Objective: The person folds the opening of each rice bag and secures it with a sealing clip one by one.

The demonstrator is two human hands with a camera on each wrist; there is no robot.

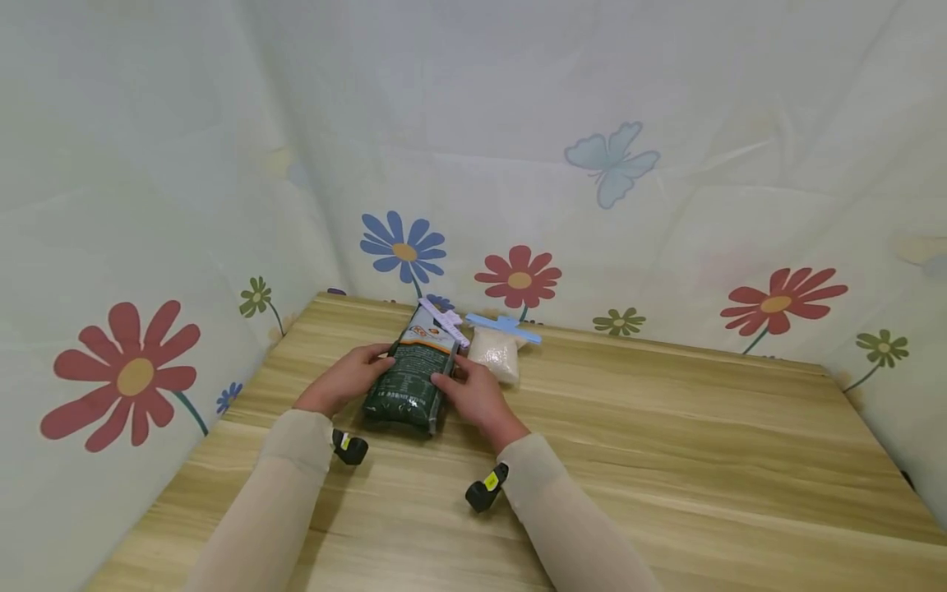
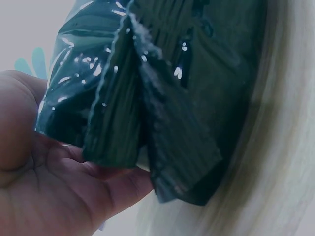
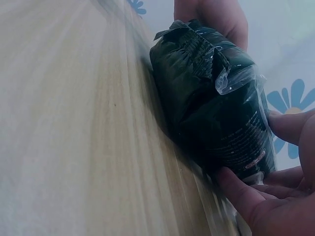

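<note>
A dark green printed bag [image 1: 405, 382] lies on the table, its upper end closed with a lavender sealing clip [image 1: 444, 322]. My left hand [image 1: 348, 378] holds the bag by its left side, thumb on top; in the left wrist view its fingers curve behind the bag's crimped, folded end [image 2: 172, 128]. The right hand [image 1: 477, 396] grips the opposite side, and in the right wrist view its thumb and fingers [image 3: 290, 125] clasp the bag's edge. Just right of the bag lies a small clear bag of white grains [image 1: 496, 353] with a blue sealing clip [image 1: 505, 327].
A wood-grain table [image 1: 666, 444] extends to the right and toward me. Behind it and on the left hangs a pale sheet [image 1: 459, 107] printed with flowers and a butterfly. Small black cameras sit at both wrists.
</note>
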